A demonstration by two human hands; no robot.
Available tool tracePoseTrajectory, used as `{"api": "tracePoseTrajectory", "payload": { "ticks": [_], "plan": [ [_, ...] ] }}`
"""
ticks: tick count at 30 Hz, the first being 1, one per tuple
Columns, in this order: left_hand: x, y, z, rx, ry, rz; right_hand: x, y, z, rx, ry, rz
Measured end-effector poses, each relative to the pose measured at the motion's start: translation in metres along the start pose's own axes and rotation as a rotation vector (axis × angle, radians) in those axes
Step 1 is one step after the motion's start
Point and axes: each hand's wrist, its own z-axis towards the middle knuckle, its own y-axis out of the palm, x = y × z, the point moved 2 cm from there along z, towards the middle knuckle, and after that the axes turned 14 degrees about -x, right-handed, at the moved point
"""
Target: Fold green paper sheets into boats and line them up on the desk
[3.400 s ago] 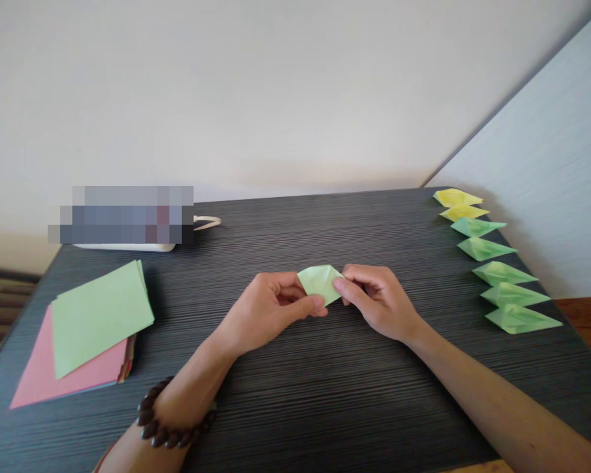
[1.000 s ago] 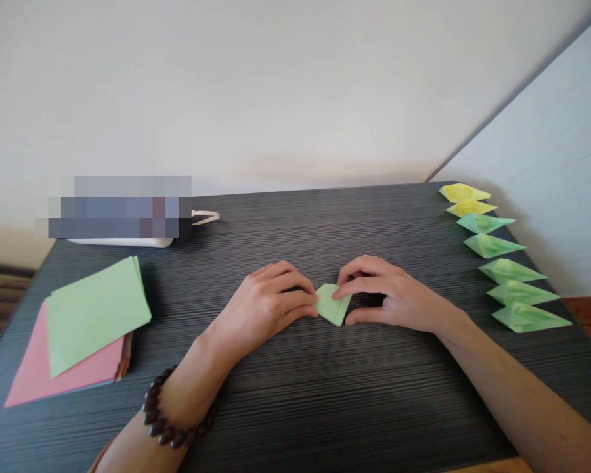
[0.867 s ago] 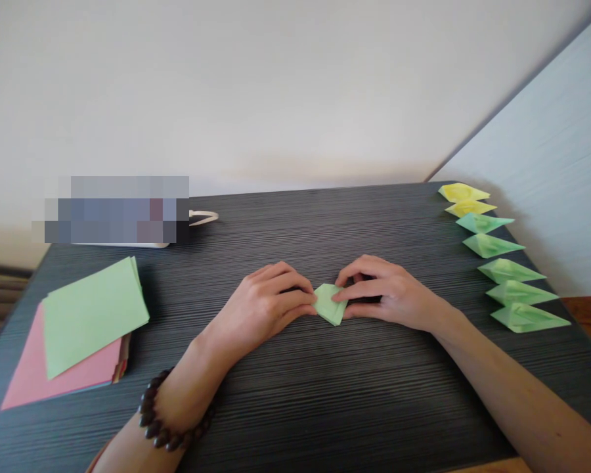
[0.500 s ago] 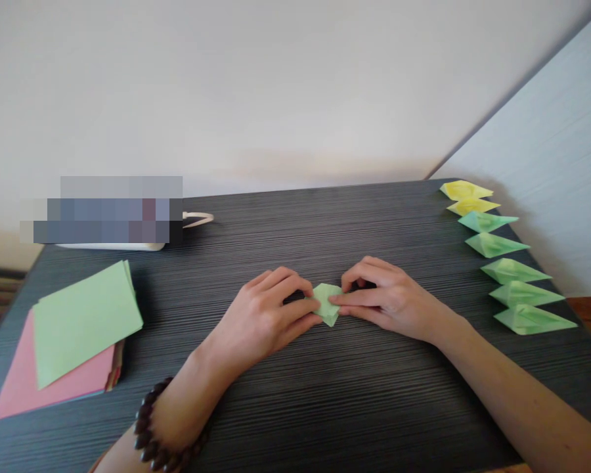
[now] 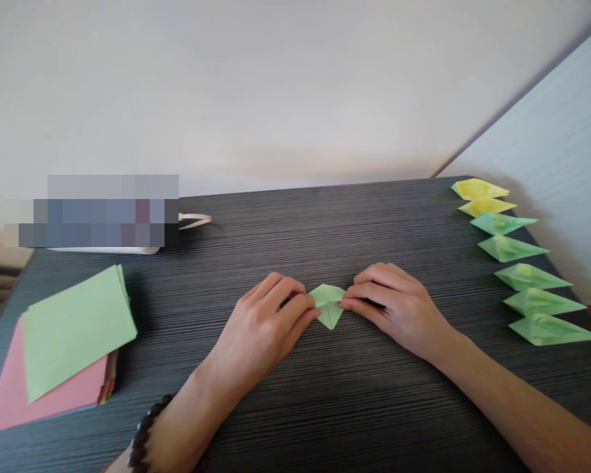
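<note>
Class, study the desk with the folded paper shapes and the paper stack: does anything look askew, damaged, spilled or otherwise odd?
Only the paper stack at the left: its green top sheet lies twisted off the pink sheets beneath. The folded shapes sit in a tidy row at the right, and both hands press the small green piece flat.

hands: left hand (image 5: pixel 268 322) + right hand (image 5: pixel 398 305) pinch folded green paper (image 5: pixel 328 304) | on: dark table (image 5: pixel 285 407)

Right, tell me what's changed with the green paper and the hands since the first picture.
The folded green paper, held up off the table at first, is now pressed flat on the table and looks smaller. The left hand and right hand have come down with it, fingertips pinning its sides. The paper stack and row of folded pieces stayed put.
</note>
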Motion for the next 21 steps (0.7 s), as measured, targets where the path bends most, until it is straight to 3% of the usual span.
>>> {"api": "tracePoseTrajectory", "payload": {
  "ticks": [6, 12, 21],
  "plan": [
    [0.002, 0.002, 0.002, 0.059, -0.089, -0.021, -0.002, 0.000, 0.003, -0.046, 0.135, 0.083],
    [0.003, 0.004, 0.002, 0.037, -0.173, -0.036, -0.006, 0.000, 0.008, -0.099, 0.261, 0.124],
    [0.006, 0.003, 0.005, -0.029, -0.230, 0.025, -0.012, 0.005, 0.011, -0.067, 0.345, 0.067]
  ]
}}
